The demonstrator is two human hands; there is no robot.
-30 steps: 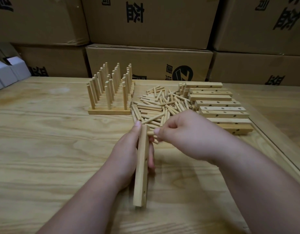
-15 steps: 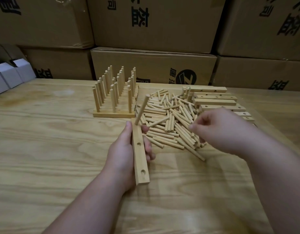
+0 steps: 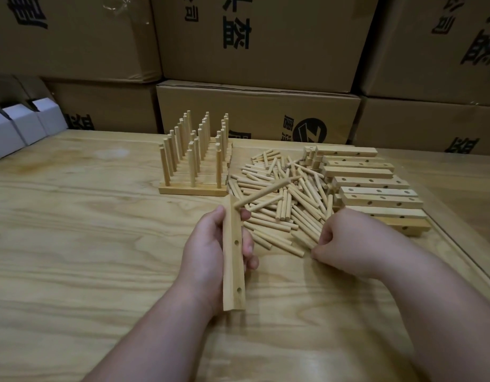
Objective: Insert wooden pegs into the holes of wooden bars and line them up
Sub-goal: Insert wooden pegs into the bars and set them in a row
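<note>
Nearest: left hand [image 3: 215, 252] wrapped round a wooden bar [image 3: 233, 260], thumb on the left face, fingers curled over the right. Bar held off the surface [image 3: 73, 244], long axis running near to far, holed face turned right toward the other hand. Two open holes on that face, one mid-length and one close to the near end. One peg [image 3: 261, 194] already seated at the far end, slanting up and to the right, away from the bar.

Right of that, well apart from the bar: right hand [image 3: 346, 241], fingers curled, tips down at the near edge of the loose peg pile [image 3: 282, 205]. Looks to be pinching a peg out of the heap; cannot tell if one is actually caught, knuckles hide the fingertips.

Relation that matters: open holes lie to the left of the right hand and face it, so a fresh peg likely travels leftward and enters roughly crosswise to the bar's long axis. Mid-length hole probably next, being nearer the pile.

Farther: unfilled bars [image 3: 373, 186] stacked crosswise just right of the pile. Finished bars [image 3: 195, 166] with upright pegs lined up at far left of the pile. Cardboard boxes [image 3: 255, 117] behind.
</note>
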